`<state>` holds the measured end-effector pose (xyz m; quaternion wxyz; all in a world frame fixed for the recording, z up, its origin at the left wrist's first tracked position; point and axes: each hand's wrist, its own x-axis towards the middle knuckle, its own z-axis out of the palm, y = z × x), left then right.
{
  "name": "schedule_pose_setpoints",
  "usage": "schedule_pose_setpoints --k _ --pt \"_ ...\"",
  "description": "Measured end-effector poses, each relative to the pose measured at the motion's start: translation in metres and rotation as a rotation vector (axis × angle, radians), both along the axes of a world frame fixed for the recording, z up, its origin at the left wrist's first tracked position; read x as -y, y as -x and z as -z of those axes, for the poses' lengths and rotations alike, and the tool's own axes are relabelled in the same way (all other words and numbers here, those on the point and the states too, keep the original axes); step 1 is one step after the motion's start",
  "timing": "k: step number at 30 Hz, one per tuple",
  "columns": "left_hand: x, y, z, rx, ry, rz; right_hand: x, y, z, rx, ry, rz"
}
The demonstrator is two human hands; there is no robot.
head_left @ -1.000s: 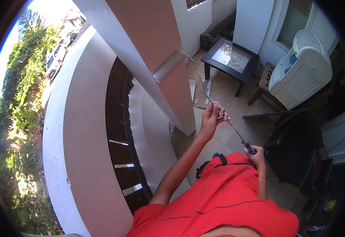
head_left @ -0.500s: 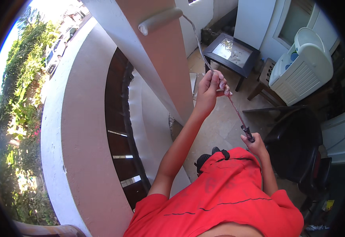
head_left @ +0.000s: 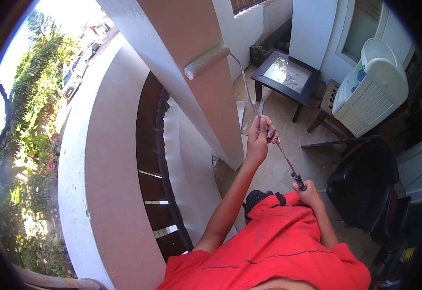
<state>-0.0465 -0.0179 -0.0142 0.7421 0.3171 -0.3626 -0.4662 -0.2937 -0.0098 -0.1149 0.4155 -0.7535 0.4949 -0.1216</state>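
A paint roller [head_left: 207, 62] with a pale, paint-coated sleeve lies against the pinkish face of a pillar [head_left: 187, 29]. Its long bent metal rod runs down to me. My left hand [head_left: 260, 135] is closed around the rod partway along, with whitish smears on the fingers. Lower down, my right hand [head_left: 309, 192] is wrapped round the dark, stained handle at the rod's end. The pillar's left side is white.
Left of the pillar runs a curved pink and white parapet [head_left: 109, 169], with greenery beyond. On the right stand a glass-topped low table [head_left: 293, 60], a white plastic bin [head_left: 373, 96] on a wooden stool [head_left: 324, 113], and a black chair [head_left: 365, 181].
The roller has moved down the pillar face, and both my hands have come lower with the rod. The view has shifted slightly too. My grip looks the same.
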Motion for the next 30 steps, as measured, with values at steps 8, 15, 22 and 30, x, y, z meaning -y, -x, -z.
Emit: schedule_pose_setpoints --k 8,15,22,30 --pt "0.006 -0.002 -0.002 -0.044 -0.006 0.055 0.01 0.001 -0.003 0.0 0.131 0.079" --pt "0.015 -0.009 -0.015 0.011 -0.047 -0.006 0.025 -0.013 -0.031 -0.066 0.003 0.014" --pt "0.017 -0.01 -0.024 0.03 -0.031 -0.025 0.025 0.008 -0.016 0.499 -0.538 0.122" --pt "0.03 0.0 -0.036 -0.056 -0.021 -0.038 0.028 0.032 0.016 1.421 -1.306 1.034"
